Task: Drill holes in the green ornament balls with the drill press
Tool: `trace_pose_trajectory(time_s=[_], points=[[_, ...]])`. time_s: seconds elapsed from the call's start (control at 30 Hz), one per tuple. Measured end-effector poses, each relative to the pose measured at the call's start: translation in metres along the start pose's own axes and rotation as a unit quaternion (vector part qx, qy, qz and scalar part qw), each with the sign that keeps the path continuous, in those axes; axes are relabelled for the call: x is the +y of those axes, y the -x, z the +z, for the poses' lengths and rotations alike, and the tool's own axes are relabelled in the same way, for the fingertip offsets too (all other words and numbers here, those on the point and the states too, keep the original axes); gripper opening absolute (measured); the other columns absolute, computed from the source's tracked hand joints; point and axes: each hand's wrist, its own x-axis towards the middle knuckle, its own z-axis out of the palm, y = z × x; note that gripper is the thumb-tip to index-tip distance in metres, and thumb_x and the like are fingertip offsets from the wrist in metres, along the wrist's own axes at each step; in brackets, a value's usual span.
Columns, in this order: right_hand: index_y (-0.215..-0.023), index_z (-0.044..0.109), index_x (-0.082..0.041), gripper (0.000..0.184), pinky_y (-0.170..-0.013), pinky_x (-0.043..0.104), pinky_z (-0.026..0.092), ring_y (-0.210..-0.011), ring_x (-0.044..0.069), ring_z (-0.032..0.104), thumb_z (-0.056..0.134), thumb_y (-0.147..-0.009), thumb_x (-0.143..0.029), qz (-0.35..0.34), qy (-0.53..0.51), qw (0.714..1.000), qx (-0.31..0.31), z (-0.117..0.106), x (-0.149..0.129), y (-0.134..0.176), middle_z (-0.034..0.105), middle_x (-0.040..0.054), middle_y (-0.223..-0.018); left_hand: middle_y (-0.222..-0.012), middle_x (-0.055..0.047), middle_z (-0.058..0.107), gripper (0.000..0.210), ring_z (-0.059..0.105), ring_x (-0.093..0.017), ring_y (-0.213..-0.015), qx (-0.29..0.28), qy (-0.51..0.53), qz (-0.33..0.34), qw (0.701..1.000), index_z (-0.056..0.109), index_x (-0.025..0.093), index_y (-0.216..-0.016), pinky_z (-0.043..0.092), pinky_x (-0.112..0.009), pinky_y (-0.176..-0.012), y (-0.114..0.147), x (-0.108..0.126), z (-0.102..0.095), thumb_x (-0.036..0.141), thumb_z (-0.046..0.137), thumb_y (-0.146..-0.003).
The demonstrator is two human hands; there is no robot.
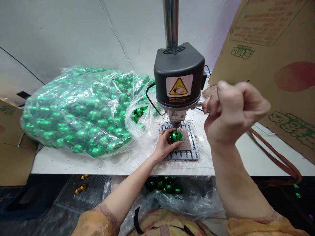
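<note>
A shiny green faceted ball (177, 135) sits beneath the chuck of a black bench drill press (179, 77). My left hand (165, 143) grips that ball from the left, thumb and fingers around its sides, against a brown pad (186, 146) on the slotted metal base (195, 151). The drill's tip meets the top of the ball; how deep it is cannot be seen. To the right of the machine's head, my right hand (233, 111) is closed in a fist around the feed lever (199, 104), most of which the fingers hide.
A large clear bag of green balls (81, 111) lies on the white table (73, 165) at left. Cardboard boxes (268, 72) flank both sides. Dark shavings surround the base. More green balls (166, 185) lie in plastic below the table's front edge. A brown strap (273, 160) hangs at right.
</note>
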Motion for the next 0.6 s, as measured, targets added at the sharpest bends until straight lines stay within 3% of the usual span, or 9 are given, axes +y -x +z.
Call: trace_pose_trajectory(time_s=[0.13,0.2,0.23,0.3,0.37,0.47,0.6], points=[[-0.052,0.038,-0.024,0.042,-0.041,0.032,0.029,-0.037,0.008,0.033,0.068,-0.081,-0.020,0.055,0.005,0.998,-0.023,0.010,-0.008,-0.020,0.035,-0.0081,-0.041,-0.118,-0.010,0.068,0.051,0.066,-0.028,-0.113,0.065,-0.016,0.010,0.998,0.063,0.022,-0.122,0.054,-0.045,-0.099,0.018,0.007,-0.002,0.042,0.083,-0.081],[-0.053,0.041,-0.023,0.040,-0.042,0.032,0.030,-0.038,0.008,0.035,0.068,-0.083,-0.022,0.050,0.008,0.998,-0.026,0.010,-0.007,-0.021,0.036,-0.0082,-0.041,-0.112,-0.010,0.070,0.048,0.068,-0.028,-0.107,0.088,-0.051,0.057,0.993,0.062,0.023,-0.120,0.056,-0.045,-0.093,0.043,0.008,-0.007,0.045,0.081,-0.082],[-0.053,0.041,-0.023,0.040,-0.043,0.031,0.030,-0.038,0.008,0.036,0.067,-0.084,-0.022,0.042,0.010,0.999,-0.028,0.009,-0.006,-0.020,0.037,-0.0084,-0.042,-0.110,-0.011,0.071,0.048,0.069,-0.028,-0.104,0.072,-0.072,0.098,0.990,0.063,0.023,-0.120,0.057,-0.044,-0.090,0.059,0.006,-0.010,0.047,0.080,-0.082],[-0.054,0.040,-0.023,0.041,-0.043,0.031,0.031,-0.038,0.008,0.038,0.066,-0.085,-0.023,0.031,0.011,0.999,-0.029,0.007,-0.005,-0.018,0.038,-0.0083,-0.042,-0.110,-0.012,0.072,0.047,0.070,-0.028,-0.097,-0.029,-0.117,0.194,0.974,0.066,0.026,-0.120,0.058,-0.044,-0.084,0.098,-0.002,-0.017,0.050,0.080,-0.081],[-0.054,0.039,-0.023,0.041,-0.042,0.031,0.030,-0.038,0.008,0.038,0.066,-0.086,-0.024,0.028,0.015,0.999,-0.027,0.007,-0.005,-0.017,0.038,-0.0082,-0.043,-0.113,-0.013,0.074,0.039,0.070,-0.027,-0.092,-0.168,-0.189,0.248,0.935,0.068,0.031,-0.121,0.057,-0.042,-0.078,0.136,-0.015,-0.025,0.045,0.077,-0.086],[-0.054,0.042,-0.023,0.041,-0.042,0.032,0.031,-0.037,0.007,0.037,0.067,-0.086,-0.026,0.028,0.023,0.999,-0.028,0.006,-0.005,-0.016,0.038,-0.0080,-0.042,-0.127,-0.016,0.072,0.043,0.071,-0.029,-0.100,-0.345,-0.332,0.196,0.856,0.061,0.032,-0.137,0.057,-0.041,-0.082,0.177,-0.040,-0.035,0.029,0.065,-0.094],[-0.054,0.041,-0.022,0.042,-0.042,0.032,0.031,-0.037,0.008,0.036,0.068,-0.086,-0.025,0.024,0.014,0.999,-0.027,0.006,-0.003,-0.017,0.038,-0.0072,-0.043,-0.144,-0.023,0.061,0.059,0.071,-0.035,-0.112,-0.492,-0.422,0.076,0.758,0.052,0.023,-0.148,0.059,-0.046,-0.089,0.190,-0.051,-0.046,0.034,0.068,-0.092]])
